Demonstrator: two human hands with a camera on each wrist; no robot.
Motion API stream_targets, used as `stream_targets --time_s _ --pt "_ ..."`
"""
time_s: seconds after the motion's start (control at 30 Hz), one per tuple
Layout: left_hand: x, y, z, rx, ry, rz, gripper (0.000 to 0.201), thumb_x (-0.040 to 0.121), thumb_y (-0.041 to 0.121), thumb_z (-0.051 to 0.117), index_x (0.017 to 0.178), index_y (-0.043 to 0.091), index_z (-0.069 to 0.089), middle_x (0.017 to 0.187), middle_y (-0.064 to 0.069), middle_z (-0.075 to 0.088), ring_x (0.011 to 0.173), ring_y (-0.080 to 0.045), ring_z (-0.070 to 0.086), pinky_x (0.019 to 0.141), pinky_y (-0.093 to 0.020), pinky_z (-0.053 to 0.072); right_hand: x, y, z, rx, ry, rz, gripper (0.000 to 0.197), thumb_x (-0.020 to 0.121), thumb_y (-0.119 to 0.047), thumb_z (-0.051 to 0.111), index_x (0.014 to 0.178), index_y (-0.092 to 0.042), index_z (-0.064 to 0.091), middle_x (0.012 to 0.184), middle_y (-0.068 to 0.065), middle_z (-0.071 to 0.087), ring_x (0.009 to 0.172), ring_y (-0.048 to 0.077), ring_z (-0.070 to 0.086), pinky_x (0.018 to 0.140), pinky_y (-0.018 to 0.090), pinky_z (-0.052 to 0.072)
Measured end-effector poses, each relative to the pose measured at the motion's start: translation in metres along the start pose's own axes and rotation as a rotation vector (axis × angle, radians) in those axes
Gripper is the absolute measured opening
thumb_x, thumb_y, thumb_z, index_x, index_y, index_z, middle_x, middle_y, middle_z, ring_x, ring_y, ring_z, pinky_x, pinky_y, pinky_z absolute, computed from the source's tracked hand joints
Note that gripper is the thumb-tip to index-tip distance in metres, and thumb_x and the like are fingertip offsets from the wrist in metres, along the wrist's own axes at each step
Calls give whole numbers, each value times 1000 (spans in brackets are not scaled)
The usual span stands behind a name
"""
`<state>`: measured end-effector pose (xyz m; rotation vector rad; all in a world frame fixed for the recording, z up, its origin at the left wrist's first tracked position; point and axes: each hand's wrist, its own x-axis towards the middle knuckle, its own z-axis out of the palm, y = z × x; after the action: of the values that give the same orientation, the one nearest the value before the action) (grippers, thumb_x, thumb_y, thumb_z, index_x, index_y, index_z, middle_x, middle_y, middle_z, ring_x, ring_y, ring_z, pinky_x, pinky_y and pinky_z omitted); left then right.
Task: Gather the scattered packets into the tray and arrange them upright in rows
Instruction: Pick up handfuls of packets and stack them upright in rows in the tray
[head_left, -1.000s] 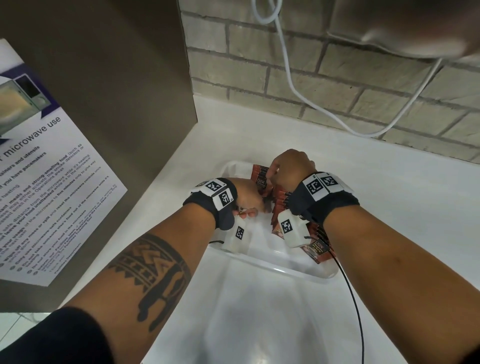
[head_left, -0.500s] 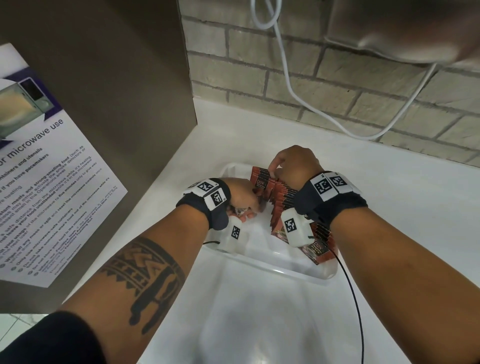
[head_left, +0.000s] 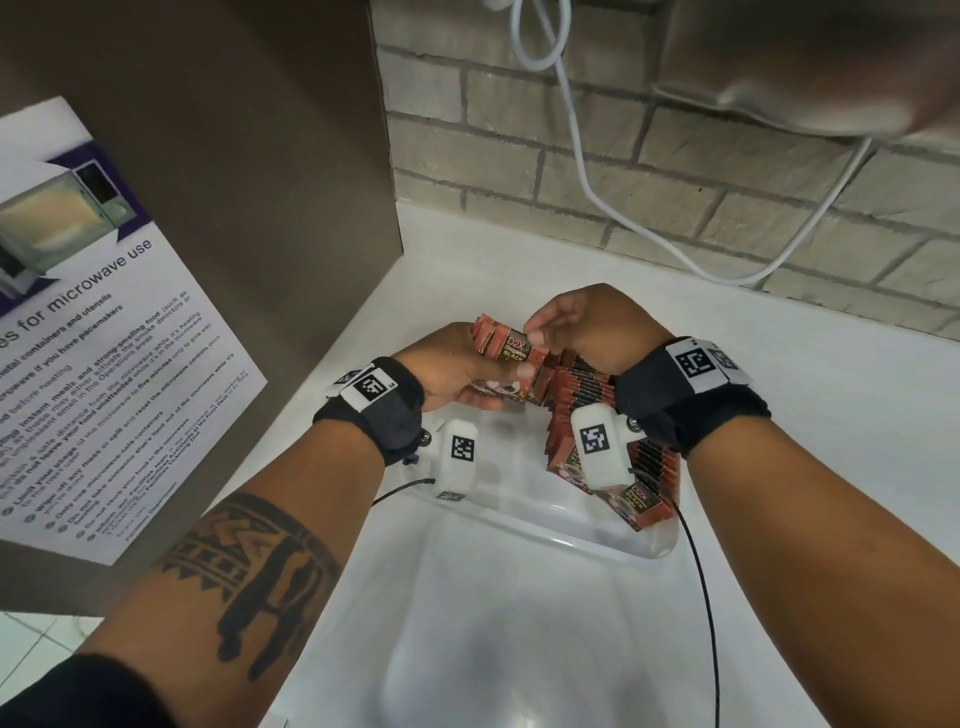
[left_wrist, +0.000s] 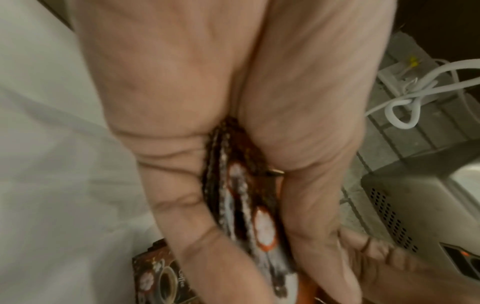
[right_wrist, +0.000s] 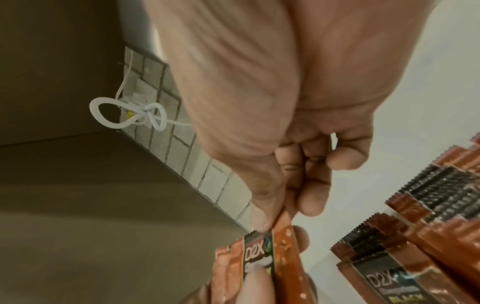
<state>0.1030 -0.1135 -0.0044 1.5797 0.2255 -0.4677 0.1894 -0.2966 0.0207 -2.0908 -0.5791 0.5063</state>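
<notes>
My left hand (head_left: 457, 369) grips a small stack of orange-brown coffee packets (head_left: 506, 353) above the far left of the clear plastic tray (head_left: 519, 525). In the left wrist view the stack (left_wrist: 244, 197) is wedged between palm and thumb. My right hand (head_left: 582, 322) pinches the top edge of the front packet (right_wrist: 270, 244) of that stack with thumb and forefinger. A row of packets (head_left: 587, 400) stands upright along the tray's right side, seen in the right wrist view as a packed row (right_wrist: 426, 207). The front packet of the row (head_left: 636, 501) leans forward.
A brown cabinet side (head_left: 234, 182) with a microwave-use notice (head_left: 93, 332) stands at the left. A white cable (head_left: 587, 182) hangs down the brick wall behind. A metal appliance (head_left: 810, 62) overhangs at top right. A thin black wire (head_left: 701, 597) runs across the white counter.
Both hands have lifted out of the tray, my left hand bringing up a stack of packets. My right hand has moved to pinch the stack's front packet.
</notes>
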Motion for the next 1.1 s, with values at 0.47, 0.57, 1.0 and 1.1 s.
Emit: stream_targets --time_s 0.47,0.57,1.0,1.1 --pt "-6 12 -22 671 251 -242 44 87 46 76 101 6 63 86 -7 64 66 -21 62 57 -26 60 -3 -8 -1 -506 46 60 19 89 -14 55 94 -17 74 86 -14 62 85 7 54 62 14 35" --pt "-4 10 -13 755 84 -272 41 89 43 74 105 7 65 85 -5 65 68 -21 59 57 -25 56 0 0 7 -518 40 151 15 84 -21 63 88 -22 77 81 -14 63 88 13 60 67 21 43" --pt "43 -14 21 717 -153 -363 48 83 34 76 117 1 68 82 -4 64 65 -21 58 52 -23 43 18 12 32 -570 78 305 19 74 -24 62 83 -18 77 90 0 70 95 24 62 87 40 55" --pt "46 -15 21 729 -155 -362 46 84 36 76 113 1 69 81 -4 64 65 -22 57 50 -22 41 19 11 32 -580 77 310 18 75 -23 62 84 -18 77 90 -2 71 92 22 62 87 39 54"
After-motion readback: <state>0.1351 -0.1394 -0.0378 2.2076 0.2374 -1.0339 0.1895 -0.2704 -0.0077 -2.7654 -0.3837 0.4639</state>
